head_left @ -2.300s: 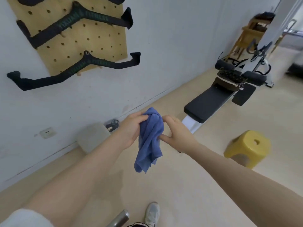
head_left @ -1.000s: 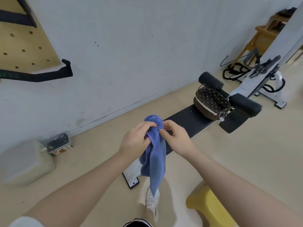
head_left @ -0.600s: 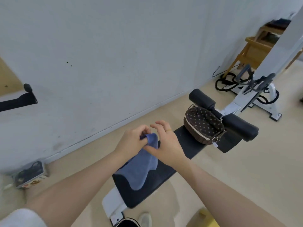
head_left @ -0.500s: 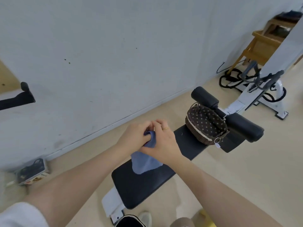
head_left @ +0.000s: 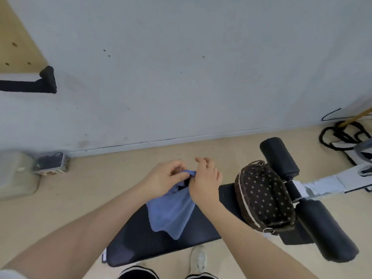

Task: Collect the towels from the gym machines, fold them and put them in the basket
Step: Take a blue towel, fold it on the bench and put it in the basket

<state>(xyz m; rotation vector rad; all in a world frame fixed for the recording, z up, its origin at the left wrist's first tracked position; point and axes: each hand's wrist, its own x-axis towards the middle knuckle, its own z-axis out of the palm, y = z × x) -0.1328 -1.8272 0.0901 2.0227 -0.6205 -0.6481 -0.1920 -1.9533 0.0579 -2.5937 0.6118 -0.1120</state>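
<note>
A blue towel (head_left: 171, 214) hangs over the black bench pad (head_left: 145, 242), its lower corner drooping onto the pad. My left hand (head_left: 164, 178) pinches the towel's top edge. Right beside it, my right hand (head_left: 205, 182) grips the same edge, with two fingers lifted. A brown dotted basket (head_left: 263, 198) stands on the bench just right of my right hand, and nothing shows inside it.
Black foam rollers (head_left: 278, 158) and the white bench frame (head_left: 330, 184) lie to the right of the basket. A beige container (head_left: 16, 174) and a small box (head_left: 50, 163) sit by the wall on the left. Black cables (head_left: 342, 135) coil at the far right. My shoe (head_left: 198, 260) is below the bench.
I have walked to the bench, and the view now looks down on it. The towel has spread lower over the pad. Both hands stay together at its top edge.
</note>
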